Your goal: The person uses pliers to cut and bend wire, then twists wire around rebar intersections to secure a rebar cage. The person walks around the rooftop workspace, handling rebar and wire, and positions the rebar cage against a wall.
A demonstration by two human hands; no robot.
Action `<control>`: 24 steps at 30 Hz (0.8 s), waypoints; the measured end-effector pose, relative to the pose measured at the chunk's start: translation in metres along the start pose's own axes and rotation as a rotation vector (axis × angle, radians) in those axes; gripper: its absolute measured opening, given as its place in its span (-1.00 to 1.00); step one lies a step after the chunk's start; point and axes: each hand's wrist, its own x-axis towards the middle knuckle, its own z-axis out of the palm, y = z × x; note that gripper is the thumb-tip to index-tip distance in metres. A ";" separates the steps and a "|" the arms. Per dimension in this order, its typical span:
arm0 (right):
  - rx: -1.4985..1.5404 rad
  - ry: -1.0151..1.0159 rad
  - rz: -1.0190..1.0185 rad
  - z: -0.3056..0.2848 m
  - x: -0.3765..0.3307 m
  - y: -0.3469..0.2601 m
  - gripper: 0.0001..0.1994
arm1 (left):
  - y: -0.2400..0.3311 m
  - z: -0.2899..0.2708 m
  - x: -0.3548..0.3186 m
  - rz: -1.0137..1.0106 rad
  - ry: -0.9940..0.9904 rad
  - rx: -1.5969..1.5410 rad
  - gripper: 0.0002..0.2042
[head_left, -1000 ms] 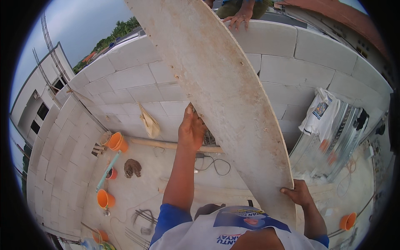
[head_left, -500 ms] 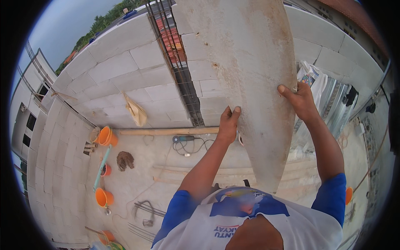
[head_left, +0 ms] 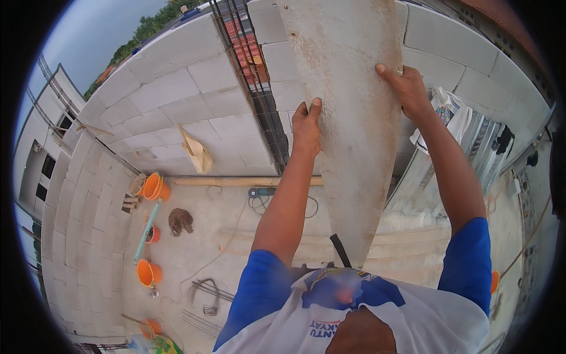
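Note:
A long, flat grey-white board (head_left: 354, 118), stained brown along its edges, rises in front of me from near my waist to beyond the top of the view. My left hand (head_left: 308, 127) grips its left edge, thumb on the face turned toward me. Farther up, my right hand (head_left: 407, 88) holds the right edge the same way, arm stretched out. The fingers behind the board are mostly hidden. A short black strap or handle (head_left: 340, 250) shows at the board's lower end, close to my shirt.
A pale block wall (head_left: 218, 97) stands ahead, with a rebar column (head_left: 250, 76) in its gap. Metal channels (head_left: 477, 147) lean at right. Orange buckets (head_left: 149, 272), an angle grinder (head_left: 262, 192), bent rebar (head_left: 212, 295) and a wooden pole (head_left: 236, 181) lie on the concrete floor.
Both hands have moved upward in view and a little left, keeping hold of the board. Its lower end has shifted left, and the black strap shows more.

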 end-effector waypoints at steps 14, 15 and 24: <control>-0.170 -0.061 0.237 -0.044 -0.071 0.119 -0.16 | 0.112 -0.015 0.054 0.320 -0.003 0.319 -0.43; -0.159 -0.085 0.301 -0.051 -0.097 0.146 -0.21 | 0.098 -0.034 0.049 0.276 -0.025 0.334 -0.43; -0.105 -0.411 1.427 -0.038 -0.474 0.354 -0.49 | -0.156 -0.317 -0.177 -0.553 0.288 0.400 -0.69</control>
